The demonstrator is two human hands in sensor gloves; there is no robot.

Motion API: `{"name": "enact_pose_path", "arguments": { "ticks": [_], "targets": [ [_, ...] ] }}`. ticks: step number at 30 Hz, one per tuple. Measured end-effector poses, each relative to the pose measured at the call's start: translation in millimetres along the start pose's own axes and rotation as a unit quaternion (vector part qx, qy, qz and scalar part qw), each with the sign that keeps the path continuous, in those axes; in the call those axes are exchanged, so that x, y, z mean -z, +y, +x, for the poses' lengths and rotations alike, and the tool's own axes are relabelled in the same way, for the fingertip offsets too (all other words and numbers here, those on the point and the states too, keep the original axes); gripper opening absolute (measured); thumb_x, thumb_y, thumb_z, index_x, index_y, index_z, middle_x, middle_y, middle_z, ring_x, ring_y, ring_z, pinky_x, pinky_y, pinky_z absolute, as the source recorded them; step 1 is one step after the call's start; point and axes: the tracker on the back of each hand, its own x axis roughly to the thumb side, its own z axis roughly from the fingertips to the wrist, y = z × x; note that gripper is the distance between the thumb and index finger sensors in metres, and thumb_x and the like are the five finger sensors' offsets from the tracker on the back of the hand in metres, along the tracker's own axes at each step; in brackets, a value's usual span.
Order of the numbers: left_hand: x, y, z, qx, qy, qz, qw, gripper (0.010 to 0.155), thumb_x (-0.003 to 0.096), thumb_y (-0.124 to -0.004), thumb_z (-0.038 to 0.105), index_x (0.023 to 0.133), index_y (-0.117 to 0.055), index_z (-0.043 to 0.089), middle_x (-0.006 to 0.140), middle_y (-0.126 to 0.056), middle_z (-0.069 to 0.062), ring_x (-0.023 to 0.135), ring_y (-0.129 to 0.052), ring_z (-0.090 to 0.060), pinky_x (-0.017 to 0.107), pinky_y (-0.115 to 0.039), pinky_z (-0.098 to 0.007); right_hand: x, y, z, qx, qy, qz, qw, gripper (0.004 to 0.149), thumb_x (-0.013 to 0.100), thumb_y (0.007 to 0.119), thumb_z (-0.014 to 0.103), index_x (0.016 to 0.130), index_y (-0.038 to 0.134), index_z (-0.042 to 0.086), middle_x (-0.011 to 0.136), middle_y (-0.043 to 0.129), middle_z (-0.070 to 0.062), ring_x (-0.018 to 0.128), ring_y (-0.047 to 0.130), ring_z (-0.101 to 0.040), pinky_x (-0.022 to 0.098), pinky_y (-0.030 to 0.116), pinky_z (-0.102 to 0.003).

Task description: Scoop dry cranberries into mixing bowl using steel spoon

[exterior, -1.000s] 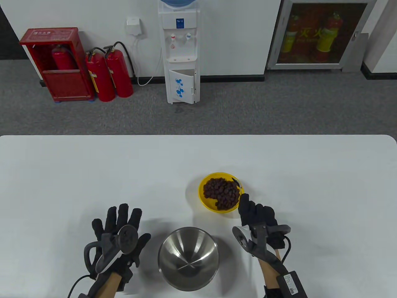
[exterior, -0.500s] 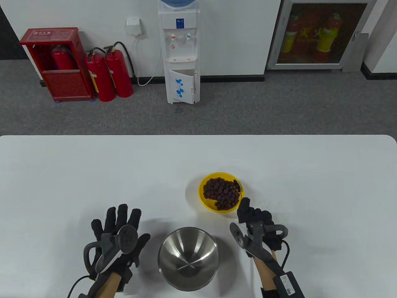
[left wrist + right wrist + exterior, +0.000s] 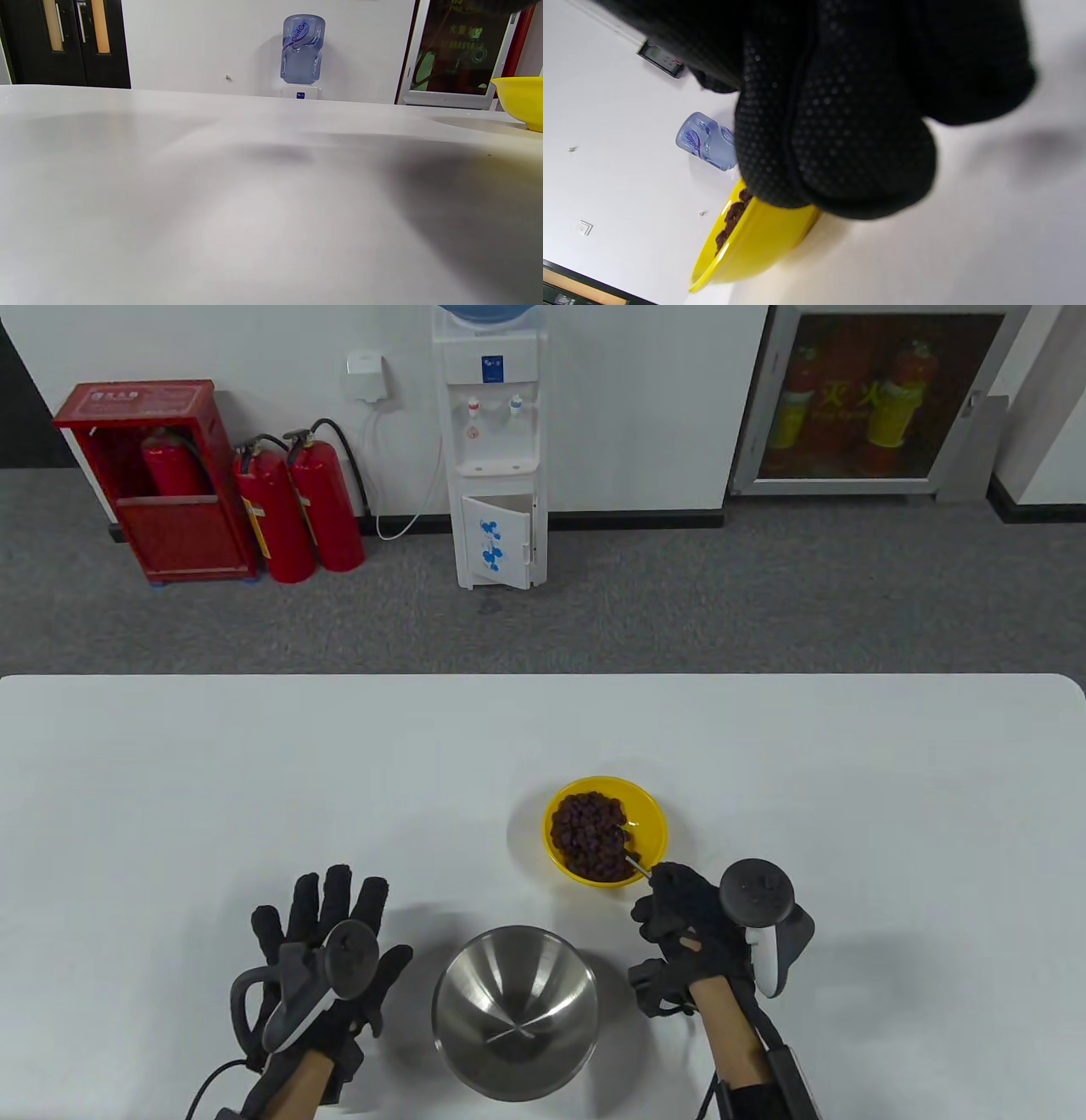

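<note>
- An office corner with a grey carpet, a white water dispenser (image 3: pixel 496 449) and red fire extinguishers (image 3: pixel 297 504) lies beyond a wide white bench (image 3: pixel 254 780).
- A small round yellow plastic bowl (image 3: pixel 652 819) sits just right of the bench's centre, heaped with dark, wrinkled dry cranberries (image 3: pixel 587 836); the berries crowd its 9 o'clock side, leaving bare yellow toward 3 o'clock.
- A slim steel spoon (image 3: pixel 632 858) enters the pile from the bowl's 5 o'clock rim, its tip hidden among the fruit.
- The right hand (image 3: pixel 691 912), in a black sensor glove, has its grip curled round the spoon's handle just outside that rim; the right wrist view shows only glove fabric above the bowl's wall.
- The left hand (image 3: pixel 327 950) rests on the bench at 9 o'clock of a round brushed-steel mixing bowl (image 3: pixel 515 1010), fingers spread, its grip wide and holding nothing.
- The mixing bowl stands near the bench's front edge, at about 7 o'clock of the yellow bowl, and looks bare inside.
- The berries are likely light, tacky and prone to clumping or rolling off a shallow spoon; the spoon itself is stiff and slick, so a hold well back on the handle, kept level in transit, seems best.
</note>
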Motion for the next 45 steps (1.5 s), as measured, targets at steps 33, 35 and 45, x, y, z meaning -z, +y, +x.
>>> {"name": "enact_pose_path", "arguments": {
  "ticks": [33,35,45],
  "targets": [
    [0.0,-0.4,0.7,0.003,0.002,-0.014,1.000,0.081,0.0393,-0.058,0.077,0.106,-0.019,0.053,0.124,-0.012,0.010,0.118,-0.011,-0.030,0.072,-0.008,-0.072,-2.2,-24.4,-13.2,0.136,0.026,-0.024,0.990,0.042,0.048,0.079,0.033,0.077,0.085,0.003,0.058,0.103,0.005,0.037,0.111,-0.016,0.031,0.091,-0.040],
    [0.2,-0.4,0.6,0.004,0.002,-0.014,1.000,0.080,0.0392,-0.058,0.077,0.106,-0.019,0.053,0.124,-0.012,0.010,0.118,-0.011,-0.030,0.072,-0.008,-0.072,-3.4,-24.7,-10.6,0.132,0.020,-0.022,0.991,0.042,0.048,0.079,0.033,0.077,0.085,0.003,0.058,0.103,0.005,0.037,0.111,-0.016,0.031,0.091,-0.040],
    [0.0,-1.1,-0.8,-0.002,0.006,-0.025,1.000,0.080,0.0393,-0.058,0.077,0.107,-0.022,0.052,0.124,-0.011,0.010,0.118,-0.010,-0.029,0.071,-0.006,-0.072,-16.3,-33.6,3.7,0.128,0.002,-0.025,0.991,0.042,0.047,0.080,0.033,0.075,0.086,0.002,0.056,0.104,0.005,0.034,0.112,-0.016,0.029,0.092,-0.039]
  ]
}}
